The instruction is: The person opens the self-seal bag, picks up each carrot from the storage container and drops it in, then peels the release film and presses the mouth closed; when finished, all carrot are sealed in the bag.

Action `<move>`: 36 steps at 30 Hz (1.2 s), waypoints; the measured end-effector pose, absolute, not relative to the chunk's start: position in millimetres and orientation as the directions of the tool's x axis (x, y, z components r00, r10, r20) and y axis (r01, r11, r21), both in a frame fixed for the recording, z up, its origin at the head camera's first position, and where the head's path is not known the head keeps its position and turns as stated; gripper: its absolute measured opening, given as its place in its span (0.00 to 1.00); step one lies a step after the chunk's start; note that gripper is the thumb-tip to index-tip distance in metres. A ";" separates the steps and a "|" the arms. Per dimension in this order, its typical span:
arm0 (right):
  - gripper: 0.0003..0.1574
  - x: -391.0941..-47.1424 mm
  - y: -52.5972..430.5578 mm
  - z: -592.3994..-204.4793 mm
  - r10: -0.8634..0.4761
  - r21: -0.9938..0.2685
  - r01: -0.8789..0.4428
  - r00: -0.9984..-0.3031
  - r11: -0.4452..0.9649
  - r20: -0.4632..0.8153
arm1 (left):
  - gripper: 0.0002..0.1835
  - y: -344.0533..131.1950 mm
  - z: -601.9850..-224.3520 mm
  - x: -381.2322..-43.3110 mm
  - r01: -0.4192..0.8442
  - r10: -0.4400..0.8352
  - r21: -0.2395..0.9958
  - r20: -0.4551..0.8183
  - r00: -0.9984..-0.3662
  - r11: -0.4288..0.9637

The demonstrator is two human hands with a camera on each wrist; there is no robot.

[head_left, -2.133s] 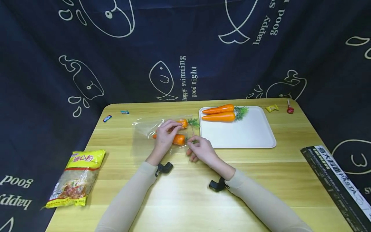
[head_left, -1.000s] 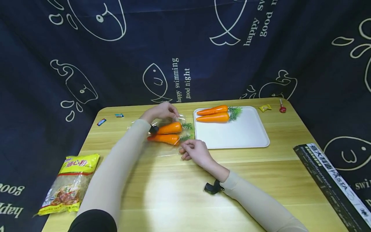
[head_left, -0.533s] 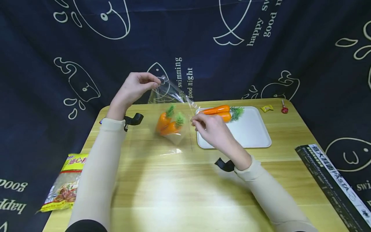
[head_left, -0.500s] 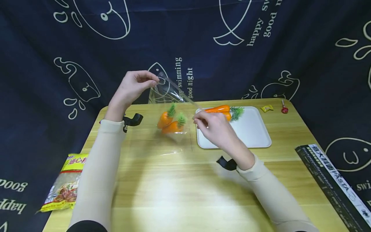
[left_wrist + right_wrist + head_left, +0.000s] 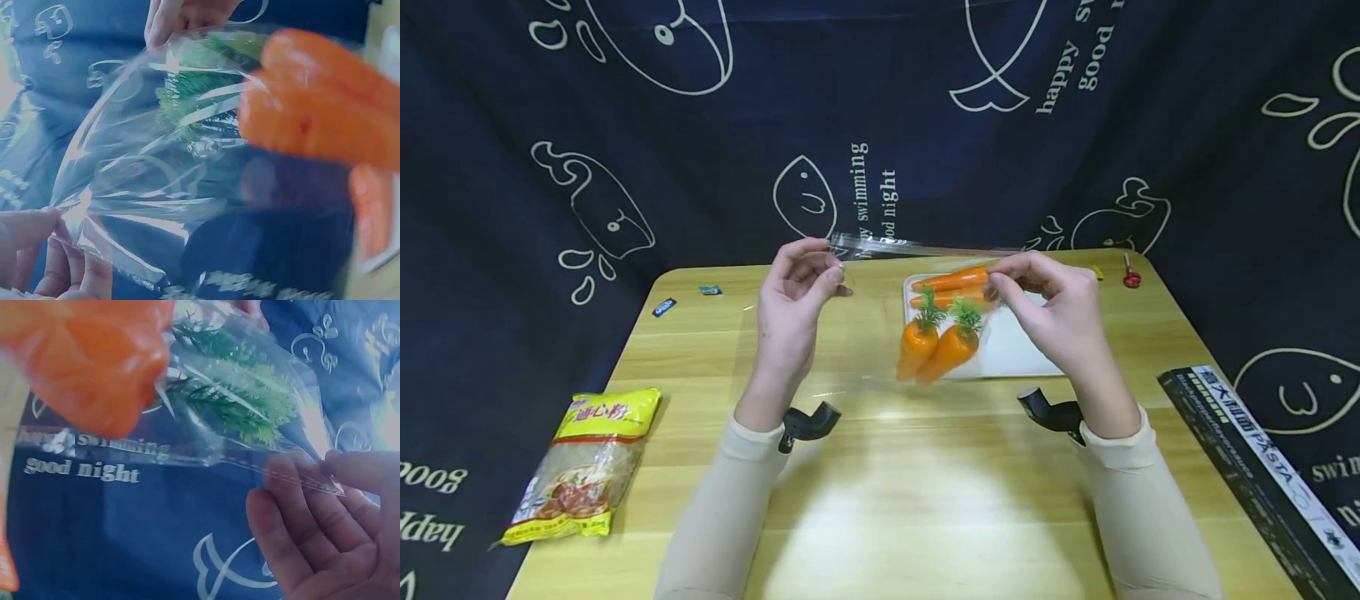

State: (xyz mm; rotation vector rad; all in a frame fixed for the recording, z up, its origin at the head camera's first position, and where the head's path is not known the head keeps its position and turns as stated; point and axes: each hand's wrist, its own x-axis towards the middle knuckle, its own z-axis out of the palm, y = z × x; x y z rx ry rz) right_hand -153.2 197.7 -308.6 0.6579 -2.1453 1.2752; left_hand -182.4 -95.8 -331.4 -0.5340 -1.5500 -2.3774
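Note:
My left hand (image 5: 790, 304) and right hand (image 5: 1060, 308) pinch the two top corners of a clear plastic bag (image 5: 134, 187), stretched between them over the table. Two orange carrots (image 5: 312, 119) with green leafy tops hang inside it, tops upward, toward the right hand. In the head view these bagged carrots overlap the white tray (image 5: 1022, 354). A further pair of orange carrots (image 5: 951, 281) lies on that tray, partly hidden behind the bag and the right hand. The right wrist view has the bag's corner between thumb and fingers.
A yellow pasta bag (image 5: 587, 467) lies at the left, a long black pasta box (image 5: 1255, 467) at the right. Two small wrapped candies (image 5: 664, 307) sit back left. A lollipop (image 5: 1131, 275) lies back right beside a mostly hidden yellow candy (image 5: 1098, 272). Clear film (image 5: 827, 393) glints on the table.
The bag with two carrots has been lifted from the table and moved right. Both hands have spread to its top corners; the left hand has come down and nearer, the right hand farther right.

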 end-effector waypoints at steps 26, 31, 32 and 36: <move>0.12 -214.8 233.8 -387.0 -0.019 -0.885 -0.287 -0.953 0.367 0.301 | 0.11 -40.2 -376.2 -224.5 0.244 -0.109 0.880 0.218 -0.970 -0.408; 0.14 -216.2 237.0 -390.8 -0.035 -0.849 -0.309 -0.945 0.428 0.326 | 0.13 -36.8 -377.7 -222.9 0.266 -0.106 0.874 0.244 -0.964 -0.407; 0.15 -215.9 237.2 -390.7 -0.033 -0.830 -0.310 -0.942 0.464 0.333 | 0.14 -35.9 -377.9 -222.5 0.272 -0.104 0.872 0.252 -0.962 -0.406; 0.15 -215.2 232.6 -385.9 -0.014 -0.699 -0.332 -0.908 0.634 0.418 | 0.16 -32.0 -377.4 -219.0 0.297 -0.096 0.872 0.283 -0.954 -0.388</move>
